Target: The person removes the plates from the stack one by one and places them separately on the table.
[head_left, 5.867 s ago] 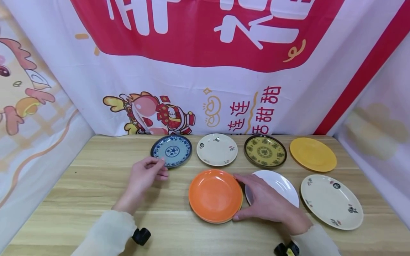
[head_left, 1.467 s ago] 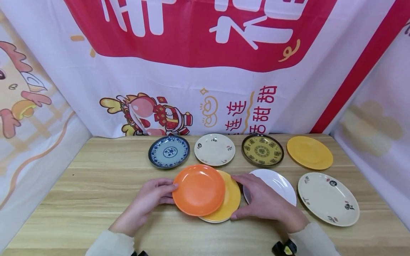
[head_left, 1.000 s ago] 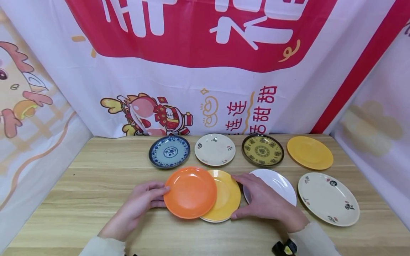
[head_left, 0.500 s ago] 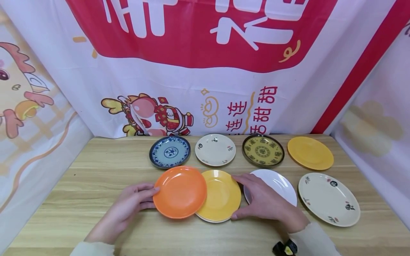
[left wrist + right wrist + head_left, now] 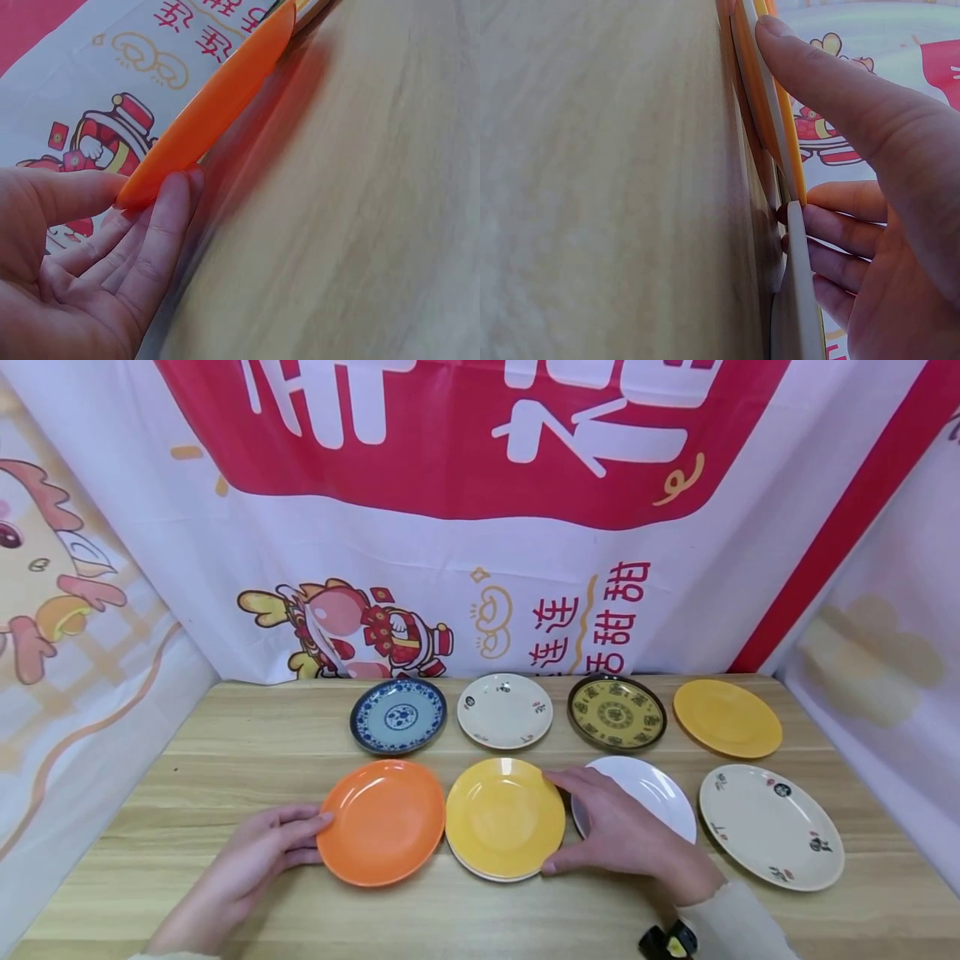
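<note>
My left hand [image 5: 251, 856] pinches the left rim of an orange plate [image 5: 382, 827], thumb on top and fingers beneath. In the left wrist view that orange plate [image 5: 214, 112] sits raised off the wood, its reflection below. Just to its right lies a yellow plate [image 5: 506, 818], stacked on a pale plate whose edge peeks out underneath. My right hand [image 5: 618, 827] holds the right side of this stack between thumb and fingers. In the right wrist view the thumb touches the rim of the yellow plate [image 5: 784, 112], seen edge-on.
A white plate [image 5: 645, 793] lies partly under my right hand. Across the back stand a blue patterned plate [image 5: 399, 716], a small cream plate [image 5: 505, 712], a dark-rimmed olive plate [image 5: 617, 712] and another yellow plate [image 5: 727, 718]. An oval cream plate [image 5: 772, 827] lies at right.
The orange plate has come off the top of the stack and moved left with my left hand, uncovering the yellow plate. My right hand has stayed at the stack's right edge.
</note>
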A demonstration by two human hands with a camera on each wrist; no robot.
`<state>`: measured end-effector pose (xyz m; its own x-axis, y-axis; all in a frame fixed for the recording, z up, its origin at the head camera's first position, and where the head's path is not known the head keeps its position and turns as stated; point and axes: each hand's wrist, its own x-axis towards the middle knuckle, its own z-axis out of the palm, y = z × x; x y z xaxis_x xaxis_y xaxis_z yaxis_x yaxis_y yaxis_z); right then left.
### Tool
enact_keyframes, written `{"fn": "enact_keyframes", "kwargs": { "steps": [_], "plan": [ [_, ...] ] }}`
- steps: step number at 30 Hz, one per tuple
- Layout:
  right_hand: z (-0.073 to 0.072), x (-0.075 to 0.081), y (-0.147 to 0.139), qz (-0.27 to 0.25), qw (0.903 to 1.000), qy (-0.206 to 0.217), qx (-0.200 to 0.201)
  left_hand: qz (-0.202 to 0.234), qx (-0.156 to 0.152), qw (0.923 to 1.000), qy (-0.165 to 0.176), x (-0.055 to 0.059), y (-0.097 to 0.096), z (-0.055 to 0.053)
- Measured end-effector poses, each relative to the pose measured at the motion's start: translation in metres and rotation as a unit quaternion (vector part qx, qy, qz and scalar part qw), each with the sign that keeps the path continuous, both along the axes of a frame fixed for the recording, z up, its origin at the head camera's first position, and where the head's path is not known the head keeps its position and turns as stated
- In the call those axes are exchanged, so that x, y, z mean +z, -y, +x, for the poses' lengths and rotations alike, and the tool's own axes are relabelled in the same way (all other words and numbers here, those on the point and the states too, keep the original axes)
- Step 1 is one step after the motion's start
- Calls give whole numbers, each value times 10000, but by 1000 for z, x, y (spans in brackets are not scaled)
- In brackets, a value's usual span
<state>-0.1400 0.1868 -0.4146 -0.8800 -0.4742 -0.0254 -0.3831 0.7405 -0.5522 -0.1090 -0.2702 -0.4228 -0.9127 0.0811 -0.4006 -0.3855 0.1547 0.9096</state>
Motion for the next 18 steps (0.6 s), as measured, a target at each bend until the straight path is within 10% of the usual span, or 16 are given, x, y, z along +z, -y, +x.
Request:
{"fn": "enact_keyframes", "kwargs": {
  "steps": [18],
  "plan": [
    [1, -1, 0, -19, 9999, -116, 16, -628, 269, 9977, 18, 1, 15, 6]
  ]
}}
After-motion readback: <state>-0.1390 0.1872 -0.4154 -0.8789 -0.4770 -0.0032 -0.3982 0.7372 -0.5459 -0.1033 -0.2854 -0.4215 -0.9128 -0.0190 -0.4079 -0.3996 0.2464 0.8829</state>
